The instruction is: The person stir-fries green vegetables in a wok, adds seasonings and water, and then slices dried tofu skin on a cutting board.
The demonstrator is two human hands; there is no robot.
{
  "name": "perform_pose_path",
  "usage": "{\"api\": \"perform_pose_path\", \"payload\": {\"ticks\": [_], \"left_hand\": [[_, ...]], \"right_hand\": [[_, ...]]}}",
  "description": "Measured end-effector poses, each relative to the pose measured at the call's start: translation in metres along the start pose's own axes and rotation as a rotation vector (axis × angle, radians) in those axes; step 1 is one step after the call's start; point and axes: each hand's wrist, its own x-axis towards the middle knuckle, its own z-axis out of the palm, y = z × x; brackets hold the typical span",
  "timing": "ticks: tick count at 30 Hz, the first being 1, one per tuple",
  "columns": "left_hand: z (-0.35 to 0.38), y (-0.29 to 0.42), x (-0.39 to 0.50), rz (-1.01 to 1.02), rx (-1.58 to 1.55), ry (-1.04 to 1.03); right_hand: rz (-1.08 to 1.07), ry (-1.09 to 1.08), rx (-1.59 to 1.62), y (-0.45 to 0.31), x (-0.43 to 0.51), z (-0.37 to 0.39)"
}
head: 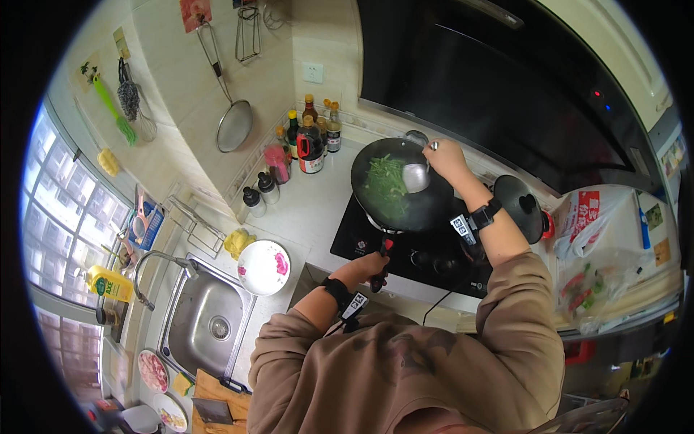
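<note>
A dark wok (428,209) sits on the black gas cooktop (347,238), with green vegetables (386,182) heaped in its left half and steam over them. My left hand (374,266) is wrapped round the wok's black and red handle (387,247). Above the wok's far right side, my right hand (447,160) grips a metal spatula (416,178) by its handle. The spatula's broad head is inside the wok, at the right edge of the greens. Its lower edge is partly blurred by steam.
Sauce bottles (310,146) stand in the back corner. A floral plate (264,268) lies between cooktop and sink (211,325). Right of the wok is a lidded pot (518,209), then plastic bags (583,228). A cleaver (212,410) rests on a cutting board (209,380). The range hood (477,81) overhangs the cooktop.
</note>
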Motion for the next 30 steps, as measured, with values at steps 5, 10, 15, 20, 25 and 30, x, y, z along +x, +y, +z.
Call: {"api": "perform_pose_path", "payload": {"ticks": [5,10,15,20,25,30], "left_hand": [[-0.001,-0.001,-0.001,0.007,0.027,0.003],[-0.002,0.000,-0.002,-0.006,0.044,0.027],[-0.002,0.000,-0.004,-0.006,-0.001,0.043],[0.000,0.002,-0.007,-0.005,-0.021,0.058],[0.002,0.001,-0.009,0.000,-0.034,0.090],[0.002,0.000,-0.009,0.027,-0.046,0.068]], "right_hand": [[-0.080,0.071,-0.187,0.032,-0.003,0.024],[0.249,-0.188,0.808,0.058,-0.019,0.035],[-0.488,-0.232,0.304,0.037,-0.068,-0.008],[-0.660,-0.310,-0.046,0.003,-0.149,-0.055],[-0.690,-0.303,-0.079,0.004,-0.177,-0.036],[-0.489,-0.136,-0.125,0.024,-0.144,0.023]]}}
